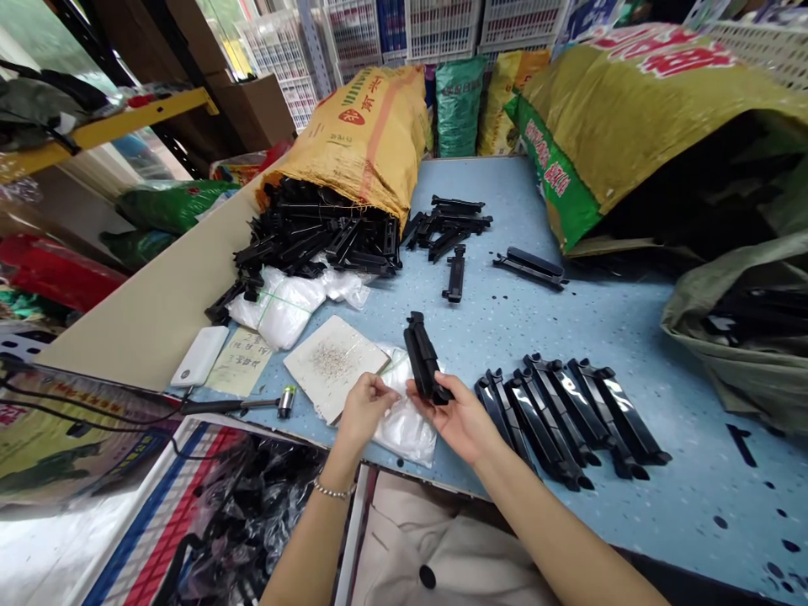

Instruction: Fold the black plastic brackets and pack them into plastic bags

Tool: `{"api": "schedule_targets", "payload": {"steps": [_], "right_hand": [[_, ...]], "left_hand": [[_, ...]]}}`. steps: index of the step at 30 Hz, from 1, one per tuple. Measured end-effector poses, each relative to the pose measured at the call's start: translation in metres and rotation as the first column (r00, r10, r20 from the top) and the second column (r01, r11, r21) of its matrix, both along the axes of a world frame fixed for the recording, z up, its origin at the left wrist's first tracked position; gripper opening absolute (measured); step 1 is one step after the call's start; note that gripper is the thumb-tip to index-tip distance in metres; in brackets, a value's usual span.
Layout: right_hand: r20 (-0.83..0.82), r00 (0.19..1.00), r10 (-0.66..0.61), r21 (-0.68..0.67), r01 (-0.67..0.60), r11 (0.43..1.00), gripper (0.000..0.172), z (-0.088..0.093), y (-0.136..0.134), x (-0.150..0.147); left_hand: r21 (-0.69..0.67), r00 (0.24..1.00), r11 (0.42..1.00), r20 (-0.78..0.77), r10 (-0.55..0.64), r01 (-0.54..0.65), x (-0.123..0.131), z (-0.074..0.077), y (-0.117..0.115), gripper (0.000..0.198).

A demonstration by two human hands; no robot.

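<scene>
My right hand (464, 419) grips a few long black plastic pieces (424, 358) with clip-like ends, held together and tilted upward. How many are in the bundle I cannot tell. My left hand (366, 408) is closed in a pinch at the edge of a clear plastic bag (407, 433), which lies on a stack at the table's front. Just left of that stack is a white square tile (334, 362) with brownish grains on it. To the right of my right hand, several glossy black pieces (561, 421) lie side by side in a slanted row.
An orange woven sack (372, 126) spills black pieces (328, 236) onto the blue table (606, 328). Loose pieces (451, 220) lie mid-table. A yellow-green sack (644, 109) and grey sack (757, 337) stand right. At left are bundled bags (284, 307), a white power bank (200, 355) and a hammer (252, 405).
</scene>
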State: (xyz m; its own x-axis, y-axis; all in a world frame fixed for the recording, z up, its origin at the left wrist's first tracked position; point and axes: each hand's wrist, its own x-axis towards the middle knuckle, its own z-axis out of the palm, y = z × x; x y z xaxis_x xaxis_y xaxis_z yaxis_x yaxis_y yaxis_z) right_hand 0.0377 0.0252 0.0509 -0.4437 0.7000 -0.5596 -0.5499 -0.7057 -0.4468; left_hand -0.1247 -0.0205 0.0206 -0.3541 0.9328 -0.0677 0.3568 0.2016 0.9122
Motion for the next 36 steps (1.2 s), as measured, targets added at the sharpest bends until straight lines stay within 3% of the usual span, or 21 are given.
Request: {"api": "schedule_targets", "payload": {"steps": [3,6,9,12,13,16,23,29,31,34,36], "right_hand": [[0.026,1.0,-0.013,0.008,0.013,1.0,0.013,-0.003,0.001,-0.002],[-0.002,0.999,0.037,0.039,-0.037,0.999,0.016,-0.005,-0.001,-0.003],[0.094,0.996,0.012,0.077,-0.019,0.997,0.017,-0.006,-0.003,-0.003],[0.11,0.993,-0.036,0.141,0.02,0.99,0.021,-0.002,-0.007,0.002],[0.082,0.996,-0.032,0.16,0.018,0.987,0.022,0.001,-0.008,0.004],[0.018,1.0,0.016,0.189,-0.02,0.982,0.024,0.01,-0.011,0.006],[0.037,0.996,0.08,0.141,-0.085,0.986,0.022,0.005,-0.007,0.002],[0.108,0.991,0.076,0.068,-0.084,0.994,0.015,-0.011,-0.002,-0.001],[0.122,0.99,0.077,0.053,-0.084,0.995,0.017,-0.014,-0.003,-0.001],[0.136,0.988,0.067,0.06,-0.076,0.995,0.019,-0.018,-0.005,-0.001],[0.144,0.987,0.066,0.08,-0.078,0.994,0.022,-0.02,-0.006,-0.001]], "left_hand": [[0.038,0.998,0.999,-0.06,-0.024,0.027,-0.006,0.009,-0.008,0.005],[0.06,0.987,0.996,-0.146,-0.063,0.072,-0.006,0.016,-0.013,0.018],[0.06,0.97,0.995,-0.237,-0.062,0.079,-0.007,0.023,-0.014,0.023],[-0.009,0.978,0.997,-0.193,-0.077,0.077,-0.011,0.027,-0.012,0.011],[-0.037,0.989,0.998,-0.136,-0.064,0.059,-0.011,0.026,-0.011,0.006],[-0.082,0.999,0.996,-0.026,0.02,-0.022,-0.004,0.019,-0.007,0.022],[-0.075,0.994,0.997,-0.109,0.024,-0.032,0.018,0.001,-0.004,0.021],[-0.037,0.99,0.997,-0.126,-0.066,0.062,0.001,0.013,-0.01,0.009],[-0.039,0.957,0.993,-0.266,-0.114,0.107,-0.005,0.022,-0.015,0.015],[-0.122,0.805,0.98,-0.559,-0.199,0.157,-0.009,0.033,-0.019,0.028],[-0.154,0.762,0.972,-0.604,-0.236,0.179,-0.009,0.037,-0.017,0.031]]}}
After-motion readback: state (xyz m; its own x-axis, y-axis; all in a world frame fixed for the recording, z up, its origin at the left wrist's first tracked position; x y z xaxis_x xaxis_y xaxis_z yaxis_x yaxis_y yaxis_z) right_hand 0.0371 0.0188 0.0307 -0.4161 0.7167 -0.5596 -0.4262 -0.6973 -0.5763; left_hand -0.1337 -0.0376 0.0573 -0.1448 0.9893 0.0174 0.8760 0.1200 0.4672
